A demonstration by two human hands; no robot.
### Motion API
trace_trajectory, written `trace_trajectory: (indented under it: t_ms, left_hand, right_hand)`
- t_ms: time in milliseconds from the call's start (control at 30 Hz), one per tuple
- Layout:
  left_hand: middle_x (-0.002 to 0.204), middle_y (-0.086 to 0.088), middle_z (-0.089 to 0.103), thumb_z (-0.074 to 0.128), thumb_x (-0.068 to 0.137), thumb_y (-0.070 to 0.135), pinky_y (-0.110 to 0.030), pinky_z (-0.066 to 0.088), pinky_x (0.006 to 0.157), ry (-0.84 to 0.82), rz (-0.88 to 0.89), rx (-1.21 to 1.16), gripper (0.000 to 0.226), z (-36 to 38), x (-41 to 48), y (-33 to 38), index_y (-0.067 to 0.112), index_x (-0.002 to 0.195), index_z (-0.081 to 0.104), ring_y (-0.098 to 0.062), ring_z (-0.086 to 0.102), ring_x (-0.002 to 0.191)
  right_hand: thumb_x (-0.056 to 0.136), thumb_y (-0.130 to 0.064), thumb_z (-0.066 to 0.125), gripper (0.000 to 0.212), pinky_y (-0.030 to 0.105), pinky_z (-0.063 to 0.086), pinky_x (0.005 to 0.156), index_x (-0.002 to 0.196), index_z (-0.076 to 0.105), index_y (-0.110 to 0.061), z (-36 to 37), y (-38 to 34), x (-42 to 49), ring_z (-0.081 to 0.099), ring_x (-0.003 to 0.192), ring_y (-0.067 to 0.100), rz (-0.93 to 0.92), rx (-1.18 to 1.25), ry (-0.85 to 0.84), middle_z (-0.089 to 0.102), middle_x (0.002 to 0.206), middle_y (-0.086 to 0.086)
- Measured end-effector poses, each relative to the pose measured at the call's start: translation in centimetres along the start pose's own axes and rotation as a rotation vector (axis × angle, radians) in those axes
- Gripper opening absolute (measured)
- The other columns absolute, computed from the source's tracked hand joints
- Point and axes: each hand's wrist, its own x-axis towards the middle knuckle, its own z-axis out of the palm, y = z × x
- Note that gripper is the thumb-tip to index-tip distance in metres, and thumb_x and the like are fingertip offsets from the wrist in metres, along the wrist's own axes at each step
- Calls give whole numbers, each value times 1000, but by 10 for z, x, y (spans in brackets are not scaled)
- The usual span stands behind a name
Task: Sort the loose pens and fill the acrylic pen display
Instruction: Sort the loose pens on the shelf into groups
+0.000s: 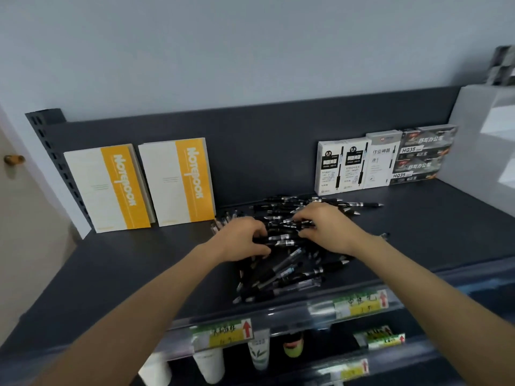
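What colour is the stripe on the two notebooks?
The stripe is orange-yellow, on cream notebooks; head view.

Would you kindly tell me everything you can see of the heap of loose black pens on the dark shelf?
The heap of loose black pens lies jumbled on the dark grey shelf, pens crossing at all angles. Most look plastic, with black barrels and silver tips or bands; a few are clear. The left hand and the right hand curl their fingers round pens near its middle.

loose pens (289, 263): black and clear-barrelled, heaped crosswise in one tangled pile at mid-shelf, tips pointing in all directions.
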Motion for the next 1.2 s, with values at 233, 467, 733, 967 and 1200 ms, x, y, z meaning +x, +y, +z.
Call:
trace_trajectory:
  t_ms: [233,467,733,967,1200]
  left_hand:
    - [110,1,64,61,89,40,-29,46,84,12,115,-171,37,-3,0,-17,14,115,64,-14,58,100]
    - [102,9,65,73,82,27,-11,43,71,166,-102,-589,29,0,3,-22,19,109,67,-7,62,93]
    - [75,-2,59,72,83,11,-18,49,60,272,-512,-1518,8,4,23,-2,7,85,67,-9,55,64]
    - [95,-19,57,41,102,13,-34,58,66,595,-603,-1596,17,7,49,20,1,100,53,-25,62,82]
    - [88,-10,48,29,104,13,-30,51,61,721,-598,-1447,16,-18,39,-3,9,100,43,-19,57,65]
  right_hand:
    - [92,-22,59,36,24,35,97,127,59,-14,11,-4,6,51,119,20,31,-24,18,59,126,5]
    - [91,-25,61,42,29,40,99,132,56,-15,13,-3,13,52,118,23,66,-24,-100,57,128,8]
    - [88,-21,63,25,31,46,83,111,64,-13,14,2,18,59,100,21,11,-24,-128,65,106,4]
    - [88,-28,64,11,30,42,66,82,59,-20,14,3,24,54,73,14,-24,31,-72,60,80,-2]
    - [91,-27,59,29,37,45,92,114,64,-10,4,14,50,55,106,27,-4,-88,-16,59,111,10]
